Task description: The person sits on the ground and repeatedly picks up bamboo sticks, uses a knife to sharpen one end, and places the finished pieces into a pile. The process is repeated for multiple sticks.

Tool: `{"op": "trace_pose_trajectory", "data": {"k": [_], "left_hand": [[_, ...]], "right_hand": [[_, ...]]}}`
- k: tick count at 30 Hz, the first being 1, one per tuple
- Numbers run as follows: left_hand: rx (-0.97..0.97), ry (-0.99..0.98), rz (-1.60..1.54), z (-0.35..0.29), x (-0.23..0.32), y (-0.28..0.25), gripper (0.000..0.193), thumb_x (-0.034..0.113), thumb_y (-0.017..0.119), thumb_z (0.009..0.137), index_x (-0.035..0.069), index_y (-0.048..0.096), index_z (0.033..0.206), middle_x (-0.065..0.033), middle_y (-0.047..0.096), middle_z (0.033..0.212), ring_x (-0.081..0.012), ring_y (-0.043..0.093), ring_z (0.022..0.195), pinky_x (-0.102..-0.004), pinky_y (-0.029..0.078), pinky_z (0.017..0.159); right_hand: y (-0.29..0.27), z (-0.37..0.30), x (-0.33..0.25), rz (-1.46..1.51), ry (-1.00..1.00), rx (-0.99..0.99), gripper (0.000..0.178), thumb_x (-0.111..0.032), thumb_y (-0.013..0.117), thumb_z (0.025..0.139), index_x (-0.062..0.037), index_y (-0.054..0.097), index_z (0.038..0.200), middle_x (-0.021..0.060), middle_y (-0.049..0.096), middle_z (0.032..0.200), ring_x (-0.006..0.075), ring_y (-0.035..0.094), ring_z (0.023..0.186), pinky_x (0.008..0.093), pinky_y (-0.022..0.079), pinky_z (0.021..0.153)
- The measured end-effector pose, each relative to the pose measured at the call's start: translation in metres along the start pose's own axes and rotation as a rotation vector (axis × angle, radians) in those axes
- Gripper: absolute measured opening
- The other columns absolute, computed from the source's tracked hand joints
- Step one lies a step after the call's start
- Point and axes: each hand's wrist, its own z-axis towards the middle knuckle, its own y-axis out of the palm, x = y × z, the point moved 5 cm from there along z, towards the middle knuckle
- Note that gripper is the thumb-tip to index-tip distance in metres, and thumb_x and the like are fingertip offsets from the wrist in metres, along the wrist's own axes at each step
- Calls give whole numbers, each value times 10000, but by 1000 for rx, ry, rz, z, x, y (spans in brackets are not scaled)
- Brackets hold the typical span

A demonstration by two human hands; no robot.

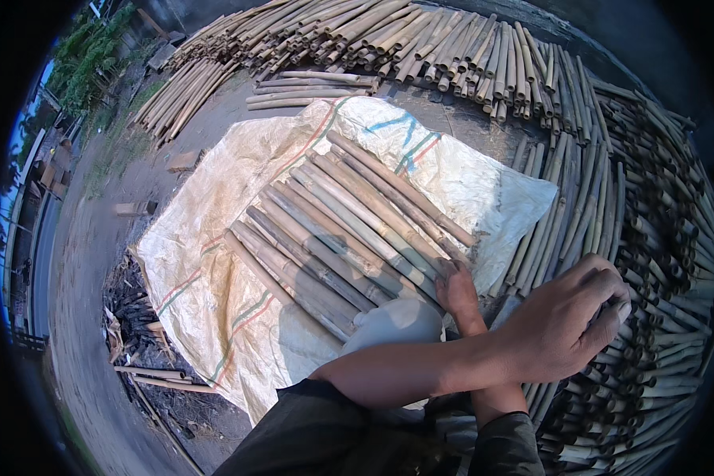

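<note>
Several cut bamboo poles (349, 226) lie side by side on a spread white woven sack sheet (190, 254) in front of me. My right hand (458, 292) is at the near right ends of these poles, its fingers curled round the end of one. Crossing over my right arm, my left hand (575, 324) is raised at the right, above the stacked bamboo. Its fingers are closed, and whatever they may hold is hidden. A pale rounded thing (397, 324) sits at the near pole ends, partly behind my left forearm; its kind is unclear.
Large piles of bamboo poles (460, 55) stretch across the far side, and more stacked bamboo (658, 317) fills the right. Burnt dark debris (135, 317) lies left of the sheet. Two blocks, one a brick-like block (135, 208), rest on the ground at left.
</note>
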Motion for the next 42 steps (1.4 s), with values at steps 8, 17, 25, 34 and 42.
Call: {"op": "trace_pose_trajectory", "data": {"k": [8, 17, 25, 34, 42], "left_hand": [[-113, -98, 80, 0, -8, 2, 272, 272, 595, 1050, 24, 614, 1161, -143, 575, 1196, -309, 654, 1003, -415, 543, 850], [-299, -213, 276, -3, -23, -11, 275, 177, 660, 993, 52, 602, 1231, -174, 569, 1310, -338, 649, 1115, -427, 537, 940], [-153, -428, 314, -2, -30, -21, 206, 65, 533, 1067, -18, 612, 1238, -171, 631, 1258, -278, 603, 1214, -420, 483, 1072], [-249, -387, 527, 12, -55, -21, 302, -94, 470, 1016, -27, 577, 1290, -218, 586, 1356, -298, 646, 1178, -408, 525, 1038], [-257, -520, 521, 15, -70, -2, 357, -102, 458, 1006, -2, 553, 1335, -195, 583, 1374, -256, 629, 1186, -406, 466, 1095]], "right_hand": [[9, 4, 62, 213, 194, 113, 492, -138, 686, 927, -22, 580, 1393, 261, 549, 1393, 424, 559, 1281, 483, 481, 1074], [-87, -43, 237, 423, 515, 450, 490, -277, 676, 944, 52, 626, 1303, 277, 669, 1241, 389, 658, 1179, 446, 516, 992], [-275, -103, 384, 419, 880, 1030, 532, -334, 652, 965, 54, 611, 1326, 211, 732, 1072, 283, 710, 910, 406, 554, 804], [-459, -132, 421, 142, 879, 1372, 582, -336, 640, 969, -47, 522, 1461, 258, 669, 1218, 416, 622, 1225, 471, 493, 1025], [-526, -127, 449, -111, 960, 1190, 559, -293, 651, 979, -177, 515, 1509, 264, 584, 1362, 429, 510, 1364, 499, 439, 1120]]}}
